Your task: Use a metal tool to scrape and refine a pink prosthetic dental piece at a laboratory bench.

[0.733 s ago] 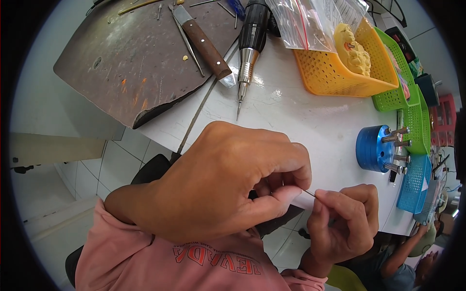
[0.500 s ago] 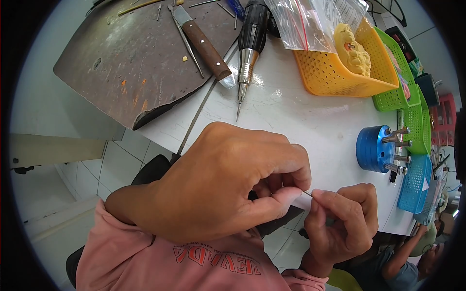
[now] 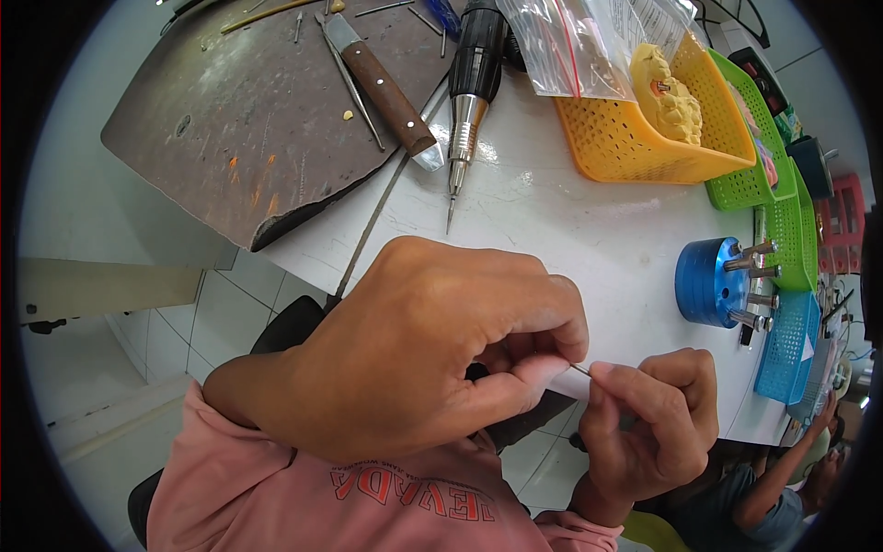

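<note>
My left hand point(image 3: 451, 340) is closed above the near edge of the white table, its thumb and fingertips pinched together. A thin, wire-like metal piece point(image 3: 579, 370) spans the small gap between its thumb tip and my right hand point(image 3: 658, 419). Thumb and index finger of my right hand pinch the piece's other end, with the remaining fingers curled in. Most of the piece is hidden by fingertips, so its exact kind cannot be made out. Just beyond my left hand lies a black and silver rotary handpiece point(image 3: 467, 129), its slender bur pointing toward me.
A worn brown mat point(image 3: 239, 120) at upper left carries a wooden-handled knife point(image 3: 391, 95) and thin metal tools. A yellow basket point(image 3: 635, 147) holds a yellow dental model point(image 3: 667, 97) and plastic bags. At right stand a blue bur block point(image 3: 708, 283), green baskets point(image 3: 789, 221) and a blue basket point(image 3: 786, 359).
Both hands keep almost the same place and pinch, with only a tiny shift. At lower right, another person's arm and head have moved slightly.
</note>
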Action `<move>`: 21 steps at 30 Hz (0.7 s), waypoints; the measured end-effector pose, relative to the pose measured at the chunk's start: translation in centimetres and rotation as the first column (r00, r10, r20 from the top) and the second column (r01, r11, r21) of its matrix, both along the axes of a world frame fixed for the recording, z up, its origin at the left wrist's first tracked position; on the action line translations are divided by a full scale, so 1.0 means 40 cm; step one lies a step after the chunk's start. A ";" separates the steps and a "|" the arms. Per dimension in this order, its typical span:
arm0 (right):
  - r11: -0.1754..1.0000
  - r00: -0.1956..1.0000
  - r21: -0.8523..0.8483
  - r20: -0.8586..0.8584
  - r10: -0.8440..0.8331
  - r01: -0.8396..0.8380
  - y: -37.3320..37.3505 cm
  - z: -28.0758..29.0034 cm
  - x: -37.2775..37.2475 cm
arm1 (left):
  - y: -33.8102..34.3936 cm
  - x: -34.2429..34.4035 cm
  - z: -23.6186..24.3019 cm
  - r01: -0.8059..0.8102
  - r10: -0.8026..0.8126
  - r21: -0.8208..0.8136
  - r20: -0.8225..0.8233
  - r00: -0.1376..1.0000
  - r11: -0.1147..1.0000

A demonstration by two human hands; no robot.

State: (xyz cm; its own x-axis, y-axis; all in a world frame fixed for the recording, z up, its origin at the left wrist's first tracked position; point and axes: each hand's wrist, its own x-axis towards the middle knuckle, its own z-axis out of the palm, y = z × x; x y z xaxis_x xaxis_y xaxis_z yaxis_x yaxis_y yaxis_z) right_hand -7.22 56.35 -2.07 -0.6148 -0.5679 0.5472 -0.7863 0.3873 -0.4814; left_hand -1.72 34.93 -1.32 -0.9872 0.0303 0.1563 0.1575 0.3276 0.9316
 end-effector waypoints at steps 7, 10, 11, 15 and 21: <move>0.986 0.989 -0.083 0.042 -0.143 0.146 0.031 -0.007 0.008 | 0.004 0.002 -0.002 -0.018 0.020 0.031 -0.048 0.999 0.999; 0.981 0.980 -0.033 0.055 -0.191 0.193 0.053 -0.009 0.014 | 0.005 0.006 -0.004 -0.015 0.016 0.024 -0.076 0.997 1.000; 0.972 0.971 -0.033 0.064 -0.230 0.232 0.057 -0.013 0.018 | 0.007 0.009 -0.005 -0.018 0.019 0.025 -0.075 0.997 1.000; 0.962 0.960 0.002 0.068 -0.272 0.273 0.072 -0.021 0.033 | 0.013 0.016 -0.013 -0.033 0.035 0.018 -0.113 0.993 0.999; 0.972 0.972 0.040 0.033 -0.232 0.231 0.085 -0.023 0.037 | 0.031 0.025 -0.040 -0.116 0.070 -0.125 -0.328 0.942 0.985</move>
State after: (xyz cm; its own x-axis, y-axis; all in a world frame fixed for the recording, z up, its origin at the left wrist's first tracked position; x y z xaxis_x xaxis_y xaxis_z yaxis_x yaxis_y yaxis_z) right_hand -5.72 59.73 -3.01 -0.7516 -0.4266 0.5031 -0.6548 0.5744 -0.4912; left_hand -0.71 36.18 -2.93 -0.8844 -0.0146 0.4666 0.4033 0.4792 0.7795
